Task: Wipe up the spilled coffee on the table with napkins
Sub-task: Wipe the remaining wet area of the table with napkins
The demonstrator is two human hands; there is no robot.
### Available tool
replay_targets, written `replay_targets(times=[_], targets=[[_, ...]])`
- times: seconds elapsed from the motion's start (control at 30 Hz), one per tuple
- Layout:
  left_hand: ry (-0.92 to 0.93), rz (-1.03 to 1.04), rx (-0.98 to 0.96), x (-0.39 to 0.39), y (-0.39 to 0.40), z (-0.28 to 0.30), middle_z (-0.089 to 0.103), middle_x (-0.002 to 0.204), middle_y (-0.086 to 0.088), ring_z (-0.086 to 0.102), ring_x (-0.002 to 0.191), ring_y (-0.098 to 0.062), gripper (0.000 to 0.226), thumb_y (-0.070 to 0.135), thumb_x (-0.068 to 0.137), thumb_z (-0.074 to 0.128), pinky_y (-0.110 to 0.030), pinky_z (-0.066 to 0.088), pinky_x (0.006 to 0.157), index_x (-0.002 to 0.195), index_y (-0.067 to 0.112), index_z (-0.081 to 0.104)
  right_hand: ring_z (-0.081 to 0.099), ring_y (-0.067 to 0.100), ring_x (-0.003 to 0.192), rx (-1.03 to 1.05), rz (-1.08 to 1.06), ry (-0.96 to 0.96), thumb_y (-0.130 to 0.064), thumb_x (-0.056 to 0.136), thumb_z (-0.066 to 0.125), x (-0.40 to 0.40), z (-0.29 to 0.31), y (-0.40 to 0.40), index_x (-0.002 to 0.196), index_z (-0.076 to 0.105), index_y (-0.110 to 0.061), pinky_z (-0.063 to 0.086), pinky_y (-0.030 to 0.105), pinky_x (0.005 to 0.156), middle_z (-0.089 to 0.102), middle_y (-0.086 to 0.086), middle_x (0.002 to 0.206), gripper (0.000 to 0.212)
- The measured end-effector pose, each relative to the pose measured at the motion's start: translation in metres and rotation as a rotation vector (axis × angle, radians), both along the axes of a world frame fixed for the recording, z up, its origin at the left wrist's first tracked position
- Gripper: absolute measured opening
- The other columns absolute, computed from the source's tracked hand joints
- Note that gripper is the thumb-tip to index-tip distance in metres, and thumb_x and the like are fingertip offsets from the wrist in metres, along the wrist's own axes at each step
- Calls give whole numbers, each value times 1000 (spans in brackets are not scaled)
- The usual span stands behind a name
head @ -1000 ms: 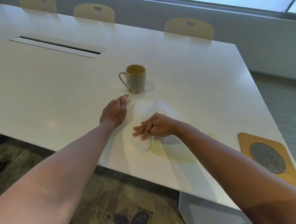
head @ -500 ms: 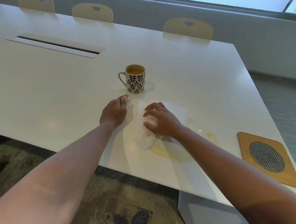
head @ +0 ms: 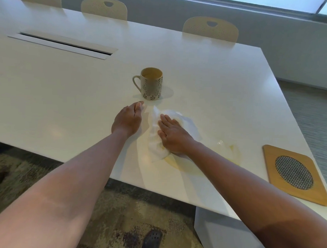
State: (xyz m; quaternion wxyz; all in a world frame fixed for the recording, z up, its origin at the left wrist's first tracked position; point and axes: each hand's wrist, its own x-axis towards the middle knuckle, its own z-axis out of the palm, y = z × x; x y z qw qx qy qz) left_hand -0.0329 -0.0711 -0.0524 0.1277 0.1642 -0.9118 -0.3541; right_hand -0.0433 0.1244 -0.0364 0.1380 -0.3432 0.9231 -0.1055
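Left hand (head: pixel 127 120) lay on the table (head: pixel 67 94), fingers loosely curled, gripping nothing; fingertips hard to make out. Mug (head: pixel 151 86) stood just behind it, pattern blurred, contents unclear. Right hand (head: pixel 172 136) pressed flat on the napkin (head: pixel 156 142), fingers straight, covering its middle. Spill (head: pixel 230 150) sat right of the napkin, pale, partly hidden under napkin and forearm. Trivet (head: pixel 294 174) lay at the right edge.
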Motion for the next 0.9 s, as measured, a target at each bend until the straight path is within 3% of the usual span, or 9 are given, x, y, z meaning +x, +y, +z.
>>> replay_targets(times=[0.13, 0.3, 0.4, 0.5, 0.6, 0.7, 0.8, 0.9], targets=[[-14, 13, -10, 1, 1, 0, 59, 141, -3, 52, 129, -27, 53, 46, 104, 20, -43, 41, 106, 141, 31, 55, -2, 9, 150, -43, 140, -20, -25, 105, 28, 11, 4, -4, 154, 21, -13, -4, 26, 120, 4, -1, 164, 50], [-37, 16, -38, 2, 3, 2, 58, 142, -4, 51, 130, -27, 54, 47, 103, 20, -44, 41, 106, 142, 31, 54, 11, 11, 149, -106, 303, -153, 5, 93, 43, 22, 11, -4, 142, 47, -10, 1, 25, 121, 31, 0, 157, 52], [-72, 0, -59, 3, 3, 2, 55, 145, -5, 48, 133, -28, 54, 49, 103, 20, -47, 40, 108, 144, 31, 51, 17, 14, 148, -130, 278, -236, 9, 89, 47, 21, 14, 1, 134, 57, -13, 9, 29, 122, 39, -2, 153, 51], [-89, -47, -104, 6, 4, -1, 44, 155, -2, 36, 144, -24, 54, 47, 104, 20, -46, 31, 116, 148, 32, 46, 30, 8, 143, -176, 248, -224, 10, 87, 48, 20, 13, 11, 127, 64, -14, 19, 17, 114, 45, -9, 149, 49], [-86, -53, -140, 8, 5, -3, 39, 158, 0, 30, 147, -19, 52, 46, 104, 21, -43, 27, 118, 149, 33, 45, 37, 5, 138, -247, 221, -231, 14, 82, 51, 20, 9, 22, 122, 67, -8, 26, 16, 113, 48, -7, 146, 48], [-96, -45, -146, 7, 4, -3, 38, 158, 1, 29, 147, -20, 53, 48, 103, 21, -42, 25, 118, 149, 35, 44, 36, 1, 138, -286, 165, -183, 8, 85, 52, 15, 4, 35, 121, 68, -11, 25, 24, 118, 50, -11, 144, 44], [-100, -36, -148, 6, 3, -4, 38, 158, 1, 30, 147, -20, 53, 48, 103, 22, -41, 24, 118, 149, 35, 44, 24, -15, 136, -257, 74, -56, -8, 92, 47, 6, -1, 58, 128, 63, -30, 22, 21, 117, 39, -34, 140, 45], [-97, -37, -156, 4, 4, -4, 39, 158, 0, 32, 146, -20, 52, 48, 103, 22, -41, 25, 118, 148, 35, 45, 18, -2, 145, -164, 9, 96, -21, 98, 39, -6, -4, 86, 137, 52, -37, 16, 24, 119, 31, -27, 152, 44]])
